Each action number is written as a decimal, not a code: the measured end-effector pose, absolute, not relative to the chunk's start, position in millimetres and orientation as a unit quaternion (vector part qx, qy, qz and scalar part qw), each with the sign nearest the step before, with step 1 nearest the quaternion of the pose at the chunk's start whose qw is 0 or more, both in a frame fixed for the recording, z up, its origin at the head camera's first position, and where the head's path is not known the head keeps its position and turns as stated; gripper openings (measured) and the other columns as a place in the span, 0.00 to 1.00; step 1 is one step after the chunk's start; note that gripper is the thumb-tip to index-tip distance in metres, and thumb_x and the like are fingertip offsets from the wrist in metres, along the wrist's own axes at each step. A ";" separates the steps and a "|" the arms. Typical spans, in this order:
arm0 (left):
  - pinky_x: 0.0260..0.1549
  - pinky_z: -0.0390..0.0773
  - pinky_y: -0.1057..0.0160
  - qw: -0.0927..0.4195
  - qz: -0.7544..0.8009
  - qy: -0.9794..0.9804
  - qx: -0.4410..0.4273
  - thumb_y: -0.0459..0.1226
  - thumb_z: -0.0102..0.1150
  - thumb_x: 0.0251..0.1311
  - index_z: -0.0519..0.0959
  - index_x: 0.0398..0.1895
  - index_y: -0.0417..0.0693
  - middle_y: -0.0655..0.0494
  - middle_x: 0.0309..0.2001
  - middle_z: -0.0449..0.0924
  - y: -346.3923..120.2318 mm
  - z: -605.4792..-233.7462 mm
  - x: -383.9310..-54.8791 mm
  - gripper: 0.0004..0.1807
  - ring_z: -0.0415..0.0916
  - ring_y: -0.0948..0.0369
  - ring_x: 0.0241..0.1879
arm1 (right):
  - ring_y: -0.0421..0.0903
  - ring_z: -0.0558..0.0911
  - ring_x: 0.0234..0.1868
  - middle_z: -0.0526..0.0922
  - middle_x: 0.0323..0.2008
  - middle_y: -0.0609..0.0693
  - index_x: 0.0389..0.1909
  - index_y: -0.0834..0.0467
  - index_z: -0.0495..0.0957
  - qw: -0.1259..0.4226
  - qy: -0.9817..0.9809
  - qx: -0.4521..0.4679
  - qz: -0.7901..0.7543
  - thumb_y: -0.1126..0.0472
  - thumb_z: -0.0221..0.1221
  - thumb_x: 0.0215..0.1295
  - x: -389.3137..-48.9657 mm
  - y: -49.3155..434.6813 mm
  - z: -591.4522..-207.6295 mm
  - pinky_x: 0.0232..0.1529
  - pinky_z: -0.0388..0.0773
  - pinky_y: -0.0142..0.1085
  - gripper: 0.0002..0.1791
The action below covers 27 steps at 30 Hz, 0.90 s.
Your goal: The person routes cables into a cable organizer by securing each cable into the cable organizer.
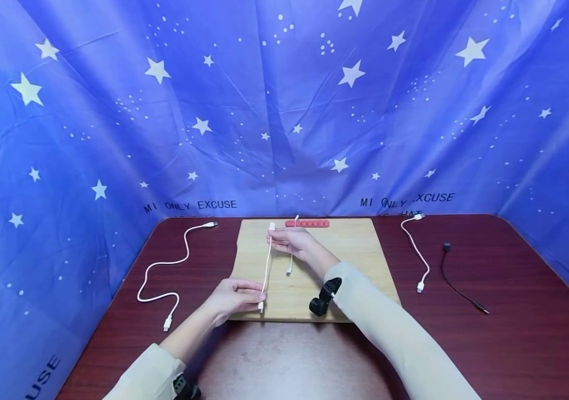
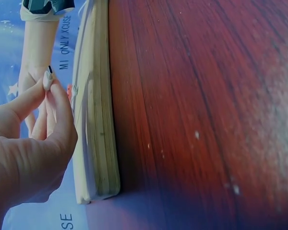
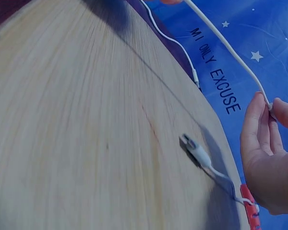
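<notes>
Almost straight white cable (image 1: 266,264), left hand (image 1: 235,299) to right hand (image 1: 294,241), above grained board (image 1: 364,250)

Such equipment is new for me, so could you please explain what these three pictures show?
No robot here: a person works with two bare hands. The wide picture comes from a camera on the head; each of the others, from a camera on one wrist. The left hand and the right hand pinch opposite ends of a short white cable, above a pale wooden board on a dark red table. On the board are a small red notched strip and another white cable crossing it. To the left lies a longer white cable; to the right, a curved white cable and a thin black cable.
</notes>
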<state>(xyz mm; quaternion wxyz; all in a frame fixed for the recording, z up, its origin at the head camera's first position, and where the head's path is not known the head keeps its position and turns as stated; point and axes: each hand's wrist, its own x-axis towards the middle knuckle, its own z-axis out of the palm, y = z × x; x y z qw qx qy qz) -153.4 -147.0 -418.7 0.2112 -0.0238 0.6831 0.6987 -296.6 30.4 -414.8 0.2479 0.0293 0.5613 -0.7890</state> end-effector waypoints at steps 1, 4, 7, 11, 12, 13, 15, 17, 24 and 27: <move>0.40 0.86 0.64 0.209 0.697 0.685 -0.025 0.25 0.63 0.55 0.72 0.53 0.20 0.55 0.33 0.87 -146.0 -418.5 -153.5 0.23 0.83 0.67 0.33 | 0.40 0.85 0.30 0.86 0.24 0.49 0.45 0.68 0.77 0.246 0.563 0.031 -0.788 0.73 0.56 0.64 -296.7 31.7 -414.7 0.45 0.85 0.34 0.10; 0.39 0.86 0.66 0.202 0.691 0.694 -0.028 0.26 0.63 0.55 0.73 0.52 0.21 0.55 0.33 0.87 -142.8 -418.2 -154.2 0.22 0.82 0.68 0.32 | 0.41 0.85 0.31 0.85 0.25 0.49 0.45 0.68 0.77 0.242 0.566 0.034 -0.788 0.74 0.56 0.63 -297.2 36.0 -415.0 0.47 0.84 0.35 0.10; 0.38 0.86 0.66 0.196 0.685 0.701 -0.027 0.27 0.64 0.55 0.74 0.52 0.22 0.56 0.32 0.87 -139.6 -419.0 -155.7 0.22 0.82 0.68 0.32 | 0.41 0.85 0.31 0.85 0.25 0.49 0.42 0.67 0.78 0.237 0.569 0.037 -0.787 0.75 0.56 0.63 -297.7 41.3 -415.1 0.47 0.84 0.35 0.08; 0.38 0.86 0.66 0.190 0.683 0.704 -0.031 0.26 0.63 0.55 0.75 0.51 0.22 0.56 0.31 0.87 -134.4 -420.5 -158.5 0.21 0.82 0.68 0.31 | 0.41 0.85 0.31 0.85 0.25 0.48 0.40 0.65 0.79 0.230 0.571 0.046 -0.786 0.75 0.56 0.62 -298.8 48.6 -414.8 0.46 0.85 0.35 0.08; 0.38 0.86 0.66 0.187 0.683 0.705 -0.032 0.26 0.63 0.55 0.75 0.51 0.22 0.56 0.31 0.87 -133.0 -420.9 -159.4 0.20 0.82 0.68 0.31 | 0.41 0.85 0.31 0.85 0.25 0.49 0.40 0.65 0.79 0.228 0.571 0.049 -0.787 0.75 0.56 0.62 -299.2 50.2 -414.9 0.46 0.85 0.35 0.08; 0.38 0.86 0.66 0.185 0.683 0.706 -0.033 0.26 0.63 0.55 0.75 0.50 0.22 0.56 0.31 0.87 -131.1 -421.3 -160.1 0.20 0.82 0.68 0.31 | 0.41 0.85 0.31 0.85 0.25 0.48 0.40 0.65 0.79 0.226 0.572 0.051 -0.787 0.75 0.56 0.62 -299.4 52.1 -415.3 0.45 0.85 0.34 0.08; 0.38 0.86 0.66 0.182 0.683 0.707 -0.033 0.26 0.63 0.55 0.76 0.50 0.22 0.56 0.31 0.87 -127.5 -421.5 -161.1 0.20 0.82 0.68 0.31 | 0.41 0.85 0.30 0.85 0.24 0.49 0.40 0.65 0.79 0.222 0.572 0.054 -0.788 0.75 0.56 0.62 -299.8 55.2 -416.4 0.44 0.85 0.33 0.08; 0.38 0.86 0.66 0.181 0.683 0.707 -0.032 0.26 0.63 0.55 0.76 0.49 0.22 0.55 0.32 0.87 -124.3 -421.1 -161.6 0.19 0.82 0.68 0.31 | 0.41 0.85 0.30 0.85 0.24 0.49 0.38 0.64 0.80 0.222 0.572 0.053 -0.788 0.76 0.55 0.62 -300.4 57.7 -417.7 0.42 0.86 0.33 0.08; 0.38 0.86 0.66 0.176 0.685 0.706 -0.024 0.25 0.63 0.55 0.75 0.49 0.20 0.50 0.32 0.87 -114.7 -417.0 -162.7 0.19 0.82 0.67 0.30 | 0.39 0.84 0.28 0.85 0.22 0.47 0.54 0.68 0.74 0.227 0.573 0.051 -0.786 0.76 0.54 0.64 -303.1 66.7 -419.9 0.38 0.85 0.30 0.17; 0.39 0.86 0.65 0.175 0.686 0.706 -0.021 0.25 0.62 0.55 0.75 0.49 0.20 0.50 0.32 0.87 -109.5 -415.4 -164.7 0.19 0.82 0.67 0.30 | 0.39 0.84 0.29 0.85 0.24 0.47 0.62 0.73 0.65 0.226 0.581 0.040 -0.781 0.75 0.53 0.65 -305.4 72.1 -418.5 0.38 0.85 0.29 0.24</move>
